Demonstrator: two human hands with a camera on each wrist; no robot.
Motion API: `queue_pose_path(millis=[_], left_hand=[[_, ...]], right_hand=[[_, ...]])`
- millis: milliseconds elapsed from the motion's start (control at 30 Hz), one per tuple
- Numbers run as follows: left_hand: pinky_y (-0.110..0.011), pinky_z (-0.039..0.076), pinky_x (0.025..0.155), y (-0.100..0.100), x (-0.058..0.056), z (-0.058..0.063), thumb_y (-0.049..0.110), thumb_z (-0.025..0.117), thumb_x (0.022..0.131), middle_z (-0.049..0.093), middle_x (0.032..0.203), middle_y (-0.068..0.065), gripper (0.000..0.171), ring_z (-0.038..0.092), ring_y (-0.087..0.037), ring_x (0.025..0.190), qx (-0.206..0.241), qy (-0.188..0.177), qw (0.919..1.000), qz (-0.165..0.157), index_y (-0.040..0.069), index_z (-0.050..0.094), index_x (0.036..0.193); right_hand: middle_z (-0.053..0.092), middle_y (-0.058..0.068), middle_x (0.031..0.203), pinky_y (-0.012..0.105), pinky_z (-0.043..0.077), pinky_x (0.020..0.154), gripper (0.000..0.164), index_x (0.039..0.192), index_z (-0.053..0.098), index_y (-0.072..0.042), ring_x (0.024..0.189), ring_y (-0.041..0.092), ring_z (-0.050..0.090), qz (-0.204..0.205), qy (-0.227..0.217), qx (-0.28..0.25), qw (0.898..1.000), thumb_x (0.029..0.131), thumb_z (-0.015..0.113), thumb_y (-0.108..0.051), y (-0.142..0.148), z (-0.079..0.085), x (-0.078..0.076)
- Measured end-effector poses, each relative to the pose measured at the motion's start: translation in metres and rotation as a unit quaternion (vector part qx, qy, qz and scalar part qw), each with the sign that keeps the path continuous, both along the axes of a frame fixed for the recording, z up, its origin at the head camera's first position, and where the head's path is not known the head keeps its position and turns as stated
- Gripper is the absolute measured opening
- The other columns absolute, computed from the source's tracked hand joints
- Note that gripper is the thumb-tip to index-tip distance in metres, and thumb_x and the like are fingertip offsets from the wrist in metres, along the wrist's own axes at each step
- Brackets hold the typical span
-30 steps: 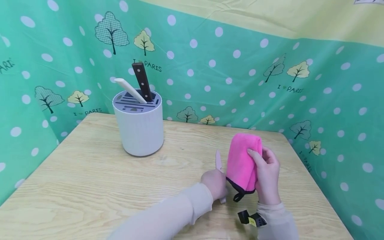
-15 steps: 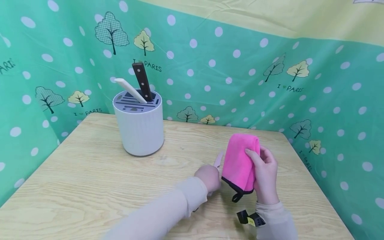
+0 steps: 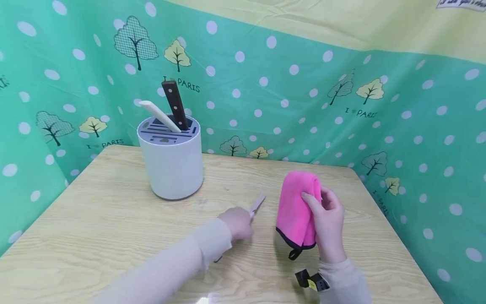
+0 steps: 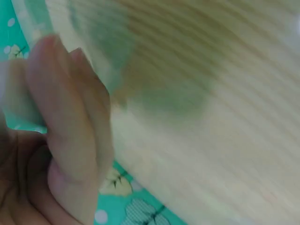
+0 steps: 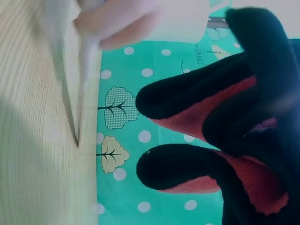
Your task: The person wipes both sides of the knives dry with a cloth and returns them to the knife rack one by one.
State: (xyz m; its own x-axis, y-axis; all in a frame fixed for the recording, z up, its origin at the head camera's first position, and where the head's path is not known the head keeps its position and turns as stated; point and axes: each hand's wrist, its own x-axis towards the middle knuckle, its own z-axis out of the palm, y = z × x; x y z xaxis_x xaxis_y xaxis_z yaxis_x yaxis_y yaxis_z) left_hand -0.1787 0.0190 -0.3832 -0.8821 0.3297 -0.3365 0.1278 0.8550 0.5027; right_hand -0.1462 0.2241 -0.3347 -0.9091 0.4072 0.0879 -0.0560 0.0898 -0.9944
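In the head view, my left hand (image 3: pixel 235 222) grips a small knife (image 3: pixel 257 204), its pale blade pointing away and to the right. The hand covers most of its handle. Curled fingers of this hand fill the left of the left wrist view, where the knife cannot be told apart. My right hand (image 3: pixel 328 223) pinches a folded pink cloth (image 3: pixel 296 207) with black edging and a loop, raised over the table right of the knife. Close up in the right wrist view are the cloth's black-bound folds (image 5: pixel 176 166); the blade (image 5: pixel 83 89) shows apart from them.
A white round knife block (image 3: pixel 172 169) stands at the back left of the wooden table (image 3: pixel 114 228). A dark-handled knife (image 3: pixel 174 105) and a white-handled one (image 3: pixel 159 115) stand in its slots. A green dotted curtain (image 3: pixel 265 84) hangs behind and at both sides.
My left hand has moved left with the knife, away from the cloth, and the blade now slants further right. The right hand keeps its pinch on the cloth. The head view has shifted slightly.
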Motion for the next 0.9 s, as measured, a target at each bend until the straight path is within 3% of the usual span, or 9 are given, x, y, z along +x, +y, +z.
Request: queue_pose_path(millis=[200, 367, 500, 600, 800, 900], left_hand=[[-0.025, 0.044, 0.043, -0.032, 0.000, 0.006, 0.010, 0.053, 0.095, 0.054, 0.073, -0.008, 0.023, 0.049, -0.015, 0.051, -0.016, 0.048, 0.9984, -0.028, -0.009, 0.058, 0.107], [-0.028, 0.040, 0.045, -0.049, 0.007, 0.013, 0.014, 0.055, 0.097, 0.054, 0.071, -0.008, 0.036, 0.047, -0.016, 0.051, -0.015, 0.101, 0.9938, -0.043, -0.010, 0.048, 0.123], [-0.028, 0.039, 0.041, -0.058, 0.014, 0.018, 0.012, 0.058, 0.094, 0.052, 0.066, -0.005, 0.026, 0.046, -0.016, 0.047, -0.029, 0.164, 0.9847, -0.050, -0.004, 0.050, 0.112], [-0.028, 0.038, 0.039, -0.063, 0.020, 0.021, 0.009, 0.059, 0.091, 0.050, 0.063, -0.004, 0.016, 0.044, -0.016, 0.045, -0.041, 0.224, 0.9718, -0.061, 0.000, 0.049, 0.100], [-0.021, 0.036, 0.039, -0.075, 0.029, 0.023, 0.008, 0.061, 0.090, 0.047, 0.064, 0.000, 0.014, 0.041, -0.009, 0.047, -0.087, 0.358, 0.9223, -0.118, 0.002, 0.049, 0.090], [-0.018, 0.033, 0.038, -0.080, 0.033, 0.024, 0.008, 0.059, 0.091, 0.044, 0.063, 0.001, 0.012, 0.038, -0.007, 0.047, -0.078, 0.379, 0.9147, -0.116, 0.003, 0.049, 0.088]], right_hand=[[0.067, -0.006, 0.096, 0.024, 0.057, 0.069, 0.030, 0.116, 0.065, -0.011, 0.084, 0.011, 0.066, 0.008, 0.014, 0.029, 0.999, 0.089, 0.075, -0.018, -0.005, -0.001, 0.001], [0.067, -0.005, 0.096, 0.025, 0.058, 0.068, 0.031, 0.116, 0.065, -0.011, 0.084, 0.012, 0.066, 0.015, 0.007, 0.046, 0.999, 0.088, 0.075, -0.021, -0.007, 0.002, 0.000], [0.067, -0.004, 0.094, 0.026, 0.058, 0.067, 0.030, 0.115, 0.065, -0.012, 0.082, 0.013, 0.067, 0.021, 0.009, 0.066, 0.998, 0.088, 0.075, -0.022, -0.009, 0.007, 0.000], [0.067, -0.006, 0.092, 0.026, 0.058, 0.066, 0.030, 0.116, 0.066, -0.012, 0.079, 0.011, 0.068, 0.028, 0.018, 0.086, 0.996, 0.088, 0.075, -0.021, -0.010, 0.012, 0.000], [0.065, -0.006, 0.090, 0.025, 0.057, 0.063, 0.029, 0.115, 0.069, -0.014, 0.072, 0.010, 0.066, 0.036, 0.050, 0.146, 0.987, 0.087, 0.076, -0.018, -0.011, 0.019, 0.001], [0.064, -0.001, 0.093, 0.023, 0.055, 0.060, 0.029, 0.115, 0.070, -0.015, 0.069, 0.012, 0.062, 0.029, 0.069, 0.197, 0.978, 0.086, 0.076, -0.019, -0.012, 0.023, 0.003]])
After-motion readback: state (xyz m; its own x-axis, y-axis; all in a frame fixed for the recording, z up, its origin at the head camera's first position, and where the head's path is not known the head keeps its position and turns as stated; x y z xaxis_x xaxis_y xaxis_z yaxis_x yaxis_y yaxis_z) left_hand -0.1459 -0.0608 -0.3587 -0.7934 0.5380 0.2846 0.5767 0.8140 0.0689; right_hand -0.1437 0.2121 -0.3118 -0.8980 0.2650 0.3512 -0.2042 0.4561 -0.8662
